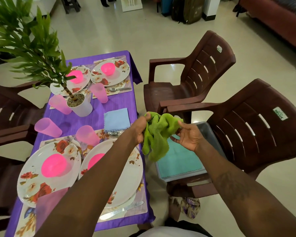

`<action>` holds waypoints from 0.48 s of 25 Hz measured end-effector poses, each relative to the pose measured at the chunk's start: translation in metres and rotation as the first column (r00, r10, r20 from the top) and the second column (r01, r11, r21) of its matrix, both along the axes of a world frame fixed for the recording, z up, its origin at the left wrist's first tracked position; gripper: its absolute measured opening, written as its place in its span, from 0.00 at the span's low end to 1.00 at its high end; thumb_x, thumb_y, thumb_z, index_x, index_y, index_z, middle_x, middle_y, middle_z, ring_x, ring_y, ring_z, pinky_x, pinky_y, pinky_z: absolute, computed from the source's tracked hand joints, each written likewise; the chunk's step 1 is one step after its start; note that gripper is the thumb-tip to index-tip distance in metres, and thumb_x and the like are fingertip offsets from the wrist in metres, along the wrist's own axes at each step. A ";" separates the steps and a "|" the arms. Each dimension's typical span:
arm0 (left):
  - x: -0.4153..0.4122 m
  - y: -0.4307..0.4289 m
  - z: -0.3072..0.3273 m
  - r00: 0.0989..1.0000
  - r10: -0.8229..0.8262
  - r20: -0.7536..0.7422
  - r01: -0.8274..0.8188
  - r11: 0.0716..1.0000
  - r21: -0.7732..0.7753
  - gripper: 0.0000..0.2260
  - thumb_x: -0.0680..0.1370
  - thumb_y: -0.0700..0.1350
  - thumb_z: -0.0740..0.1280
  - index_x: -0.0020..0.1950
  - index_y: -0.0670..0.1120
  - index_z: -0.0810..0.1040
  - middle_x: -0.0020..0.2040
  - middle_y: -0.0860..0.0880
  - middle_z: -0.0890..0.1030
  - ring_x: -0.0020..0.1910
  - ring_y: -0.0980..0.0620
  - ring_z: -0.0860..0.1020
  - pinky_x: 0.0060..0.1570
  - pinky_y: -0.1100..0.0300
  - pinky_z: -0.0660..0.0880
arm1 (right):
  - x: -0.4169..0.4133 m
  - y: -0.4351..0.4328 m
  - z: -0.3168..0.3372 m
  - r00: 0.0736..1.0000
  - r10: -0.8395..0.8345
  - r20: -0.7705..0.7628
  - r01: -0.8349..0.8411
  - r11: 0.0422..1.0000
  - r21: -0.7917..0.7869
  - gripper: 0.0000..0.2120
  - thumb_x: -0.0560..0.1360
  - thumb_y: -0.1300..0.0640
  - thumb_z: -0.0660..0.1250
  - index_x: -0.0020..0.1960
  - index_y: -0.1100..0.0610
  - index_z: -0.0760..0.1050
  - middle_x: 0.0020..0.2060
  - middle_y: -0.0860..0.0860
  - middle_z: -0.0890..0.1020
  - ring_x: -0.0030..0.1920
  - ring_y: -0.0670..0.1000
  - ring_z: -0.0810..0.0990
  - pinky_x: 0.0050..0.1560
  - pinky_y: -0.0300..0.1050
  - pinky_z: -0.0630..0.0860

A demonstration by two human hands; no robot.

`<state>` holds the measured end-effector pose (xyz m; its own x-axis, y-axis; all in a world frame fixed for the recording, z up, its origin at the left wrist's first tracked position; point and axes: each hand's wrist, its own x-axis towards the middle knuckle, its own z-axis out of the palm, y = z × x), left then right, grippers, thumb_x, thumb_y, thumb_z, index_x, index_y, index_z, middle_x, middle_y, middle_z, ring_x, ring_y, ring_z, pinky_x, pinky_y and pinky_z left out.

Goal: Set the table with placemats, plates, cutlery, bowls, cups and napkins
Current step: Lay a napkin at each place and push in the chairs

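— While both hands are up like that, what have they got?

— One green napkin [158,134]. The left hand [140,129] has a bunch of it in a closed grip, thumb pressed on top. The right hand [189,135] keeps a narrow grip, thumb and fingertips pinching the right edge. The cloth hangs crumpled between them, just right of the counter [109,106] and not touching it.

— What's underneath?

— A grey tray [208,132] on the seat of the near right chair [256,130], with a teal napkin [179,161] lying flat in it.

— And on the counter itself?

— It is covered in purple cloth. A blue napkin [116,119] lies flat by the right edge, about midway along, just beyond a spoon [113,133]. Four flowered plates are there, two near and two far. The near left plate [32,182] carries a pink bowl [54,165], and the others have one each. The left arm crosses the near right plate [126,175]. A pink cup [87,135] stands just left of the spoon, with more cups around a potted plant [80,105] in the middle. A knife [121,210] lies on the placemat [141,208] at the near edge.
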<state>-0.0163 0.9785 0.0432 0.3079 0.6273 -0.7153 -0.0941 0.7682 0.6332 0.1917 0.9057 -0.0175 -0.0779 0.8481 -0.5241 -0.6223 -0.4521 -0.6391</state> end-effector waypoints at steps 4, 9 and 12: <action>-0.001 0.004 -0.002 0.995 0.064 -0.072 -0.057 0.994 0.090 0.19 0.82 0.51 0.68 0.65 0.38 0.80 0.57 0.36 0.85 0.55 0.38 0.85 0.56 0.40 0.81 | -0.009 0.009 0.001 0.990 -0.139 -0.019 0.137 0.988 -0.065 0.22 0.82 0.47 0.63 0.70 0.59 0.76 0.59 0.58 0.84 0.58 0.59 0.84 0.61 0.60 0.80; -0.022 0.003 -0.017 0.964 0.135 -0.231 -0.113 0.988 0.106 0.19 0.72 0.35 0.79 0.61 0.39 0.80 0.51 0.38 0.85 0.47 0.40 0.85 0.40 0.47 0.83 | -0.006 0.012 0.001 0.991 -0.112 -0.074 0.108 0.993 -0.054 0.31 0.82 0.34 0.55 0.71 0.57 0.76 0.64 0.60 0.82 0.63 0.60 0.82 0.53 0.55 0.84; -0.020 -0.003 -0.026 0.932 0.188 -0.310 -0.166 0.981 0.097 0.12 0.77 0.36 0.73 0.60 0.38 0.79 0.51 0.38 0.84 0.49 0.40 0.84 0.47 0.46 0.83 | -0.009 0.009 0.005 0.992 -0.079 -0.097 0.076 0.996 -0.035 0.21 0.79 0.48 0.68 0.64 0.62 0.79 0.59 0.62 0.84 0.58 0.60 0.84 0.56 0.53 0.84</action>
<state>-0.0363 0.9754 0.0173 -0.0478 0.7011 -0.7115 -0.0106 0.7119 0.7022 0.1824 0.9144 -0.0122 -0.0646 0.8370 -0.5433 -0.7152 -0.4185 -0.5597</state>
